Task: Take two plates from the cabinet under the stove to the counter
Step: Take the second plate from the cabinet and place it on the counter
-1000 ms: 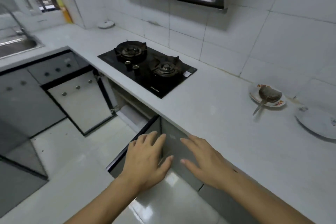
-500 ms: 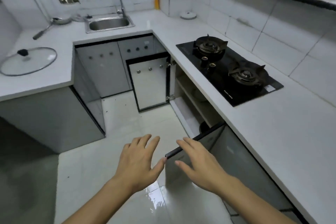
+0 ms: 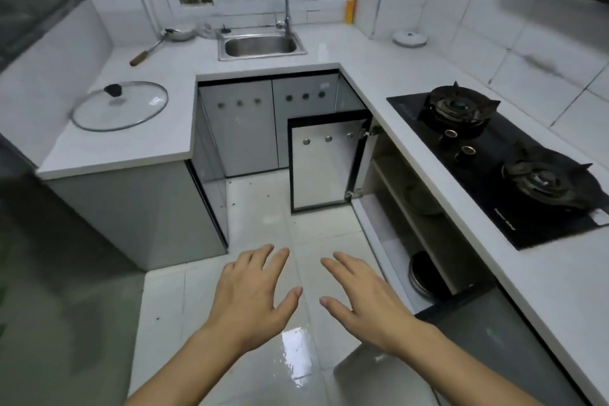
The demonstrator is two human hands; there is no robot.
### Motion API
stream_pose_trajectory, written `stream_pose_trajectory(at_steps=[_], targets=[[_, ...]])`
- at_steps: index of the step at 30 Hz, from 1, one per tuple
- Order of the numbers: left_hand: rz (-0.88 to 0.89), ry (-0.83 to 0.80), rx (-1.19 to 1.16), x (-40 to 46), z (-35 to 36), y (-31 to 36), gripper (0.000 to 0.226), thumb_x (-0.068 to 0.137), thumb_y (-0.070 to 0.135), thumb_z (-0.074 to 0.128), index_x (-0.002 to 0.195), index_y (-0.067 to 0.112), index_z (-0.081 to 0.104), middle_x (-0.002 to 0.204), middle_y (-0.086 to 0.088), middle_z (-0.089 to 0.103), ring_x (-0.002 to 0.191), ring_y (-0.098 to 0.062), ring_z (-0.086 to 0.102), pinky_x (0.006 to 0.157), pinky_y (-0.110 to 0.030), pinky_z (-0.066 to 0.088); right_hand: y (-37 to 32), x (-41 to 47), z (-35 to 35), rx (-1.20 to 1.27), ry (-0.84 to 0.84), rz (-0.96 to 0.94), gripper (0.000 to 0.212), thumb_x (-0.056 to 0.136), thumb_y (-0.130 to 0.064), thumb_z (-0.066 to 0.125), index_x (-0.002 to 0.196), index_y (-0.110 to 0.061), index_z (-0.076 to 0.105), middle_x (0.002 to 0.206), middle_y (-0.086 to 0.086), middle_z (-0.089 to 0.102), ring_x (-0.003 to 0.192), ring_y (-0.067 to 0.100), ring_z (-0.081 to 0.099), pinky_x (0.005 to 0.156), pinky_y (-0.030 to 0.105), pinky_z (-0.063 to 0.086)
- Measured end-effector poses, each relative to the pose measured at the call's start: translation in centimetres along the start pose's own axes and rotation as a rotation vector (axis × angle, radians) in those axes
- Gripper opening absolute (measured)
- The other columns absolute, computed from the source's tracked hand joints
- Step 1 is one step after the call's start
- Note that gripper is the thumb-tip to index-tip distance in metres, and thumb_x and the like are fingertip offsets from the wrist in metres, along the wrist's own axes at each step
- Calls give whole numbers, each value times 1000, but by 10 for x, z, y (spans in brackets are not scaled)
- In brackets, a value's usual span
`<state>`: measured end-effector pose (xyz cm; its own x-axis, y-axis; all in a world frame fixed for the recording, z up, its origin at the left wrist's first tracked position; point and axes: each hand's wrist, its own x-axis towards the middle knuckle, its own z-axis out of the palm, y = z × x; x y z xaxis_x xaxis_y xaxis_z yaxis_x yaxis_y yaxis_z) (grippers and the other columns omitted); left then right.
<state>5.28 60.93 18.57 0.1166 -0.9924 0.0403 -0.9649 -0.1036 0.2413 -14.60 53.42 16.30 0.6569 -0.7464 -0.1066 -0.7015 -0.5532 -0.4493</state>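
Note:
The cabinet [image 3: 379, 221] under the black two-burner stove [image 3: 501, 161] stands open, its far door [image 3: 324, 165] swung out. On its shelf lies a grey plate [image 3: 420, 198] in shadow. Below, on the cabinet floor, sits a dark round pan or dish [image 3: 425, 277]. My left hand [image 3: 257, 293] and my right hand [image 3: 365, 300] hover palm down over the floor in front of the cabinet, fingers spread, holding nothing. The white counter [image 3: 540, 290] runs along the right, above the cabinet.
A near cabinet door [image 3: 468, 356] stands open at lower right. A glass lid [image 3: 120, 105] lies on the left counter. The sink [image 3: 260, 46] with tap sits under the window, a ladle [image 3: 155, 46] to its left, a white lid [image 3: 409, 38] and yellow bottle [image 3: 350, 3] at the corner.
The view has swung left and pulled back, bringing the open cabinet interior, sink and left counter into sight. Both hands have come off the near door and stay empty.

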Motion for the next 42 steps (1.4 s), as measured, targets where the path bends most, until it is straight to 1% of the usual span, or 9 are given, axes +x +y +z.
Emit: stream_pose_trajectory(at_steps=[7, 12, 15, 18, 26, 30, 34, 37, 42], targets=[[110, -57, 6, 67, -10, -67, 62, 81, 59, 42, 130, 23, 50, 130, -5, 58, 114, -26, 54, 86, -42, 47, -21, 74, 7, 17, 32, 115, 64, 89, -55, 39, 146, -34, 21, 156, -4, 23, 142, 13, 21, 114, 33, 27], [197, -100, 2, 125, -7, -84, 61, 80, 58, 44, 128, 21, 52, 127, -6, 60, 111, -27, 57, 85, -42, 48, -10, 108, 5, 40, 81, 231, 64, 89, -56, 38, 146, -34, 20, 156, -5, 24, 141, 12, 20, 113, 31, 27], [260, -127, 8, 167, 2, -77, 62, 80, 59, 43, 129, 22, 51, 128, -6, 59, 112, -26, 56, 86, -43, 47, 11, 127, 0, 56, 114, 298, 64, 89, -56, 38, 146, -34, 20, 156, -5, 24, 141, 11, 20, 112, 30, 27], [331, -121, 13, 214, 15, -64, 63, 81, 60, 41, 131, 23, 49, 131, -5, 57, 115, -25, 53, 89, -43, 45, 39, 150, -5, 66, 147, 351, 64, 88, -57, 37, 145, -35, 20, 155, -6, 25, 141, 11, 21, 109, 29, 27], [450, -177, 14, 336, 50, -25, 65, 82, 61, 37, 133, 23, 48, 132, -5, 56, 116, -26, 53, 90, -44, 45, 118, 205, -27, 128, 190, 488, 63, 87, -58, 36, 144, -35, 21, 154, -6, 27, 140, 11, 23, 109, 31, 29], [548, -223, 36, 397, 71, -3, 67, 83, 63, 32, 139, 25, 39, 140, -3, 49, 124, -25, 45, 96, -43, 41, 153, 226, -43, 133, 237, 541, 62, 89, -55, 37, 145, -30, 23, 153, -2, 29, 139, 14, 25, 109, 34, 32], [661, -247, 40, 448, 97, 16, 66, 82, 64, 31, 137, 27, 40, 138, -1, 51, 122, -24, 46, 95, -42, 41, 181, 244, -48, 149, 294, 624, 61, 89, -53, 39, 144, -27, 27, 149, -1, 35, 136, 14, 29, 106, 33, 34], [765, -279, 51, 489, 119, 26, 66, 83, 64, 32, 136, 27, 41, 138, -2, 52, 121, -25, 47, 94, -42, 42, 202, 261, -48, 127, 305, 688, 60, 90, -51, 40, 143, -25, 28, 147, -2, 37, 133, 14, 32, 104, 32, 36], [904, -326, 12, 559, 154, 31, 63, 83, 61, 40, 132, 23, 47, 133, -4, 57, 116, -27, 53, 91, -44, 46, 230, 300, -41, 130, 358, 829, 59, 90, -50, 44, 143, -27, 28, 148, -4, 37, 134, 14, 32, 107, 34, 36]])
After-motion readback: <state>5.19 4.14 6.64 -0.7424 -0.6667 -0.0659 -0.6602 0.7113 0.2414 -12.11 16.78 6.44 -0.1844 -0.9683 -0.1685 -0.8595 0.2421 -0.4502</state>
